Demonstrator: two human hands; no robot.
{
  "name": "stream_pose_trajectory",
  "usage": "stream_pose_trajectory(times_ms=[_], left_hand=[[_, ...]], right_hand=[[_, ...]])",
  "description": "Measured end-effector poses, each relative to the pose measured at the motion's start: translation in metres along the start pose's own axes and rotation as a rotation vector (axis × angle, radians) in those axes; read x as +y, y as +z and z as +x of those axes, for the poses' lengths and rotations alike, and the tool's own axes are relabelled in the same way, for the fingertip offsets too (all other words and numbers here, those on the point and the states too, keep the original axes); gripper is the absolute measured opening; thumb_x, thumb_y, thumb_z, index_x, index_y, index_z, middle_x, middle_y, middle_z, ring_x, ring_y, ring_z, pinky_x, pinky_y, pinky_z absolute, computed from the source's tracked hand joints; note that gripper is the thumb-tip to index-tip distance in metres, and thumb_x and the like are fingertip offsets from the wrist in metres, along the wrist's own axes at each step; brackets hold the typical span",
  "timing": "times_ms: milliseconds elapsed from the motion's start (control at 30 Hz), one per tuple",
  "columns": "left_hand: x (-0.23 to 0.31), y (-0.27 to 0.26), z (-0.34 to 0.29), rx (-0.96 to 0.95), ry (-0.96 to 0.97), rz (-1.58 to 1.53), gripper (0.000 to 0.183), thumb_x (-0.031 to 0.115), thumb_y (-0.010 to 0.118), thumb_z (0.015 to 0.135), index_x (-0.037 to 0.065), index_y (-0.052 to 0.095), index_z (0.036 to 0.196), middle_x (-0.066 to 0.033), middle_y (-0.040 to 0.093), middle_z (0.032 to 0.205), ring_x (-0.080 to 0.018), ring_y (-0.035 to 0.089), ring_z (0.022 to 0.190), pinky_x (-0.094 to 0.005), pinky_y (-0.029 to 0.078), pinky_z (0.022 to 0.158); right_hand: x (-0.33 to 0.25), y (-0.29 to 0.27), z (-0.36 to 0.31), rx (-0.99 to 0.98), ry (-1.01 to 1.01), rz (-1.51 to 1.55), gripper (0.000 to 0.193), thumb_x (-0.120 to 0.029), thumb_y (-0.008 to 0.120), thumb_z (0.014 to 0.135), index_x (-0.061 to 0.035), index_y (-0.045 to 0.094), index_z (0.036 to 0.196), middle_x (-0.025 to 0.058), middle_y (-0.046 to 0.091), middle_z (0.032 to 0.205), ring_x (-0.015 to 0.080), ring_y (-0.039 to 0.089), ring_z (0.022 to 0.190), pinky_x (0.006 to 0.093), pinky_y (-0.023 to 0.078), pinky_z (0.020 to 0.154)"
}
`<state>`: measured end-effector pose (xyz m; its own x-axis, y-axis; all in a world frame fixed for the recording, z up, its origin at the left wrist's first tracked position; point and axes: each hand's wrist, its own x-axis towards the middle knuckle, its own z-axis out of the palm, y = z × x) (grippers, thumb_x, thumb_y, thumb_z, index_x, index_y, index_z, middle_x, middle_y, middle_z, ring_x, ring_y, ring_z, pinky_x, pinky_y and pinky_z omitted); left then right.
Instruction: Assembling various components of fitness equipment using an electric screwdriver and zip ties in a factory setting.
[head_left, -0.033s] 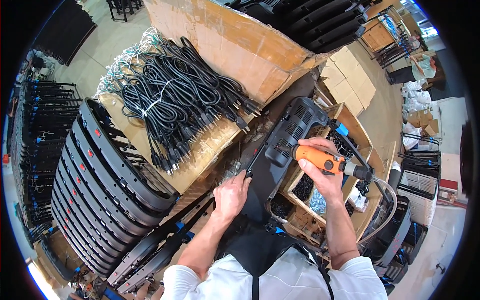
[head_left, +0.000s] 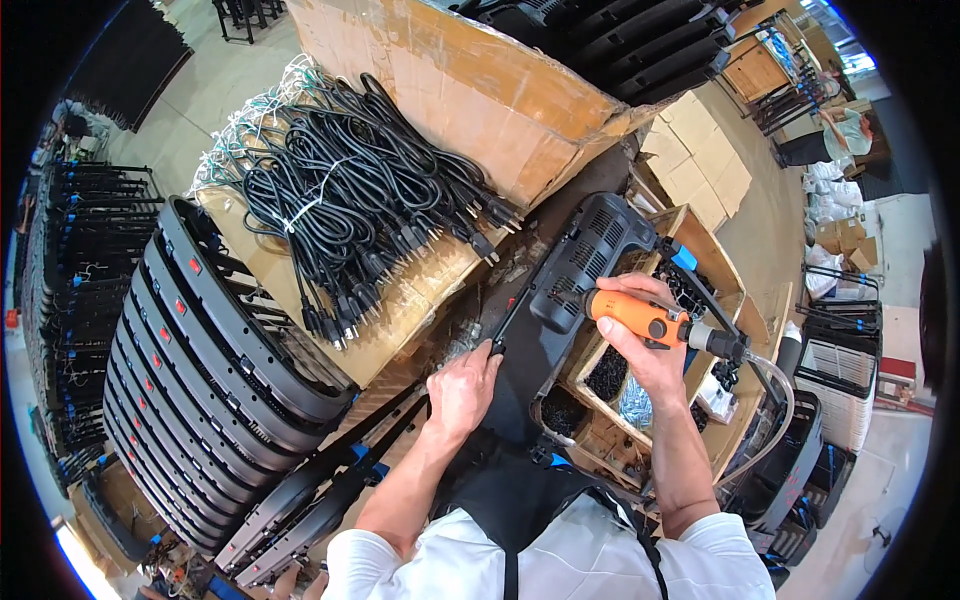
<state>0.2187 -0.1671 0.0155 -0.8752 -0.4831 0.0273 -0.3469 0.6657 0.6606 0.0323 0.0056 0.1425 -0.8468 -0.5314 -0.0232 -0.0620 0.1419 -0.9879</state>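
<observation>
A black plastic housing [head_left: 535, 365] with vented panels lies in front of me, slanting away to the right. On its left edge, my left hand [head_left: 462, 392] is closed with the fingertips gripping the rim. An orange air screwdriver [head_left: 625, 312] is wrapped in my right hand [head_left: 650, 350], the thumb along its body. Its tip points left at the raised vented part [head_left: 572, 290] of the housing; whether it touches a screw I cannot make out. From the tool's rear end a clear air hose [head_left: 785, 395] curves down past my right forearm.
Wooden bins [head_left: 590, 395] with dark screws and silvery fasteners stand right of the housing. Bundled black power cords [head_left: 340, 190] lie on cardboard at the left, before a tall cardboard flap [head_left: 450, 90]. Curved grey frames [head_left: 215, 370] are stacked at far left. A person [head_left: 848, 138] is far right.
</observation>
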Motion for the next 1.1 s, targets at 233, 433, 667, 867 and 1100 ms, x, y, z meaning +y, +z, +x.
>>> stream_pose_trajectory(times_ms=[233, 433, 667, 867, 1100], left_hand=[[0.002, -0.002, 0.002, -0.009, 0.003, -0.009, 0.030, 0.026, 0.076, 0.095, 0.006, 0.075, 0.117, -0.0161, 0.077, 0.089, -0.0340, 0.075, 0.081, -0.0439, 0.060, 0.070], [0.002, -0.001, 0.002, 0.007, 0.018, -0.019, 0.030, 0.025, 0.075, 0.095, 0.006, 0.075, 0.117, -0.0164, 0.077, 0.089, -0.0344, 0.075, 0.081, -0.0444, 0.060, 0.069], [0.004, -0.001, 0.002, -0.016, -0.006, -0.031, 0.030, 0.025, 0.075, 0.096, 0.006, 0.075, 0.119, -0.0156, 0.077, 0.090, -0.0348, 0.075, 0.080, -0.0444, 0.060, 0.069], [0.002, 0.000, 0.002, -0.025, -0.019, -0.042, 0.030, 0.026, 0.073, 0.097, 0.006, 0.074, 0.119, -0.0151, 0.076, 0.090, -0.0349, 0.075, 0.081, -0.0453, 0.060, 0.071], [-0.001, 0.003, 0.002, -0.020, -0.045, -0.073, 0.029, 0.026, 0.073, 0.097, 0.006, 0.074, 0.118, -0.0157, 0.077, 0.091, -0.0356, 0.075, 0.083, -0.0457, 0.060, 0.072]], right_hand=[[0.005, 0.005, 0.004, -0.005, 0.028, -0.067, 0.056, -0.008, 0.085, 0.087, -0.0027, 0.057, 0.135, 0.0141, 0.071, 0.130, 0.0214, 0.067, 0.121, 0.0385, 0.053, 0.108], [0.012, 0.010, 0.008, -0.025, 0.025, -0.019, 0.055, -0.006, 0.085, 0.088, -0.0028, 0.058, 0.135, 0.0140, 0.071, 0.130, 0.0220, 0.066, 0.122, 0.0378, 0.053, 0.108], [0.014, 0.012, 0.013, -0.041, 0.043, -0.045, 0.051, -0.003, 0.082, 0.089, -0.0040, 0.059, 0.134, 0.0129, 0.069, 0.132, 0.0206, 0.067, 0.119, 0.0368, 0.055, 0.106], [0.018, 0.019, 0.019, -0.096, 0.010, -0.098, 0.051, -0.005, 0.083, 0.088, -0.0029, 0.060, 0.134, 0.0133, 0.069, 0.131, 0.0210, 0.067, 0.119, 0.0367, 0.054, 0.106], [0.014, 0.033, 0.029, -0.158, -0.030, -0.223, 0.045, -0.006, 0.082, 0.088, -0.0044, 0.064, 0.129, 0.0079, 0.071, 0.123, 0.0176, 0.069, 0.113, 0.0344, 0.055, 0.102]])
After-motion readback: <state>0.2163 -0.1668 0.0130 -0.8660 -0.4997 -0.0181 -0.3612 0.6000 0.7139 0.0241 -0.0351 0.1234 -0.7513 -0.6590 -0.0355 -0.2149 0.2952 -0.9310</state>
